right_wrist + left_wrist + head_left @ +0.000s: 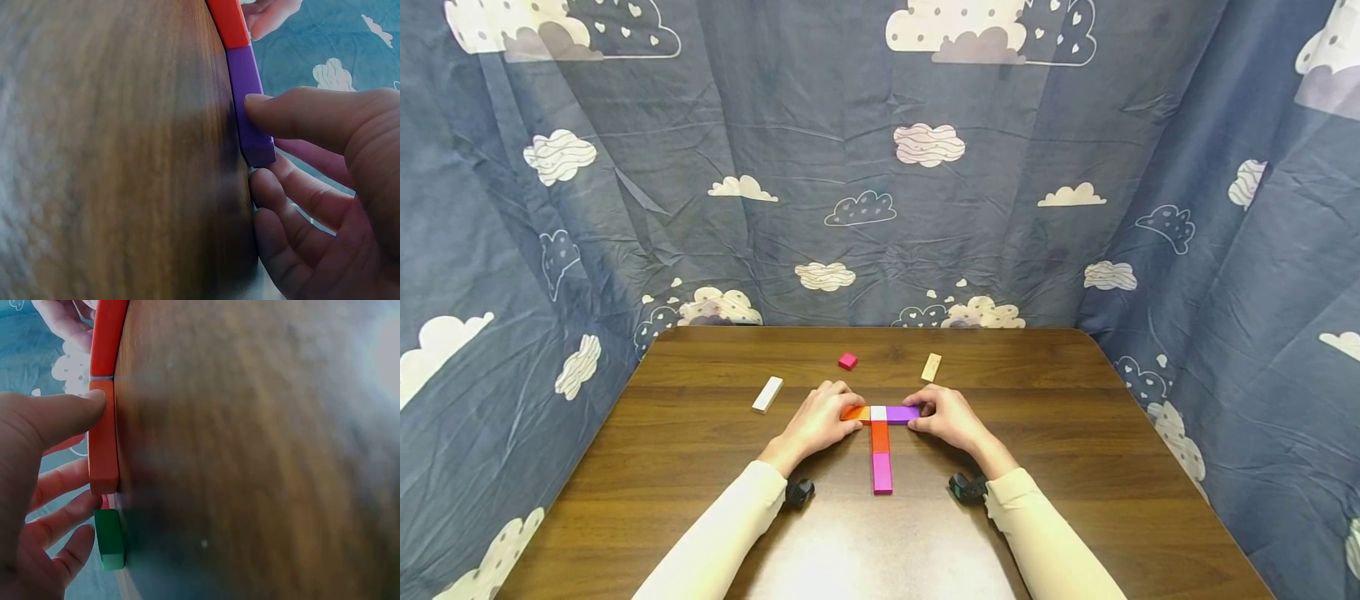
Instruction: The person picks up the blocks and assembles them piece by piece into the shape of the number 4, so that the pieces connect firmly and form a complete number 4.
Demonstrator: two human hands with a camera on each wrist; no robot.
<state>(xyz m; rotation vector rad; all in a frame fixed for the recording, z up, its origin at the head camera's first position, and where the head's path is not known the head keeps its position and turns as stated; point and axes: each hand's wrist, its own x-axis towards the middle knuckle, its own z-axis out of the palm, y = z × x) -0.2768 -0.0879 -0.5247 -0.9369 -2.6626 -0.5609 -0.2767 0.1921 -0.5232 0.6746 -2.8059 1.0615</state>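
On the table, several flat blocks form a T. Its crossbar has an orange block (857, 413) on the left, a small white square (878, 412) in the middle and a purple block (902, 415) on the right. A red block (880, 437) and a magenta block (882, 473) make the stem toward the person. My left hand (822, 419) pinches the orange block between thumb and fingers, its thumb on the near side. From the other end, my right hand (952, 418) pinches the purple block, partly covering its outer end.
Beyond the T lie a small crimson block (847, 361) and a pale wood-coloured block (931, 367). A white block (767, 394) lies left of the left hand. The left wrist view shows a green block (110, 539) near the fingertips. A cloud-print curtain (820, 167) stands behind the table.
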